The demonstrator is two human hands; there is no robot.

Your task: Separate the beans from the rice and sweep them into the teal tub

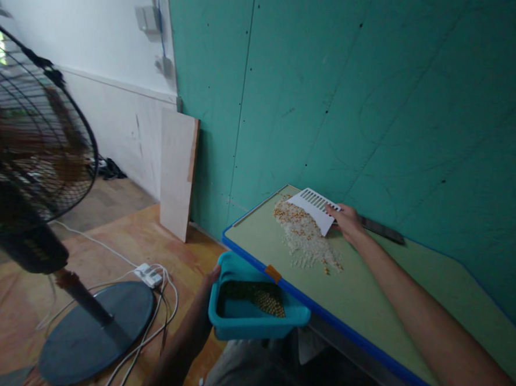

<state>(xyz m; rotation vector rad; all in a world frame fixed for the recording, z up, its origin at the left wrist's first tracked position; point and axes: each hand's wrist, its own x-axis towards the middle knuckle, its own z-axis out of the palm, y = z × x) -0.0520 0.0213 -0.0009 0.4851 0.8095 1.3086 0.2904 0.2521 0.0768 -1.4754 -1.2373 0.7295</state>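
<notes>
My left hand (207,292) grips the left side of a turquoise plastic tub (256,331), held just under the table's front edge. Inside the tub lie dark green grains (241,290) and a small heap of pale yellow beans (270,304). Over the tabletop, my right hand (346,219) is closed on the end of a white slotted scraper (313,210). The scraper's flat edge touches a spread pile of whitish grains mixed with yellow kernels (302,229). A few kernels lie apart at the pile's near end.
The pale green table (392,283) has a blue rim and stands against a green wall. Behind my right hand lies a dark flat object (382,230). A fan (38,144) stands at left, with a power strip (148,275) and cables on the floor. A board (176,173) leans nearby.
</notes>
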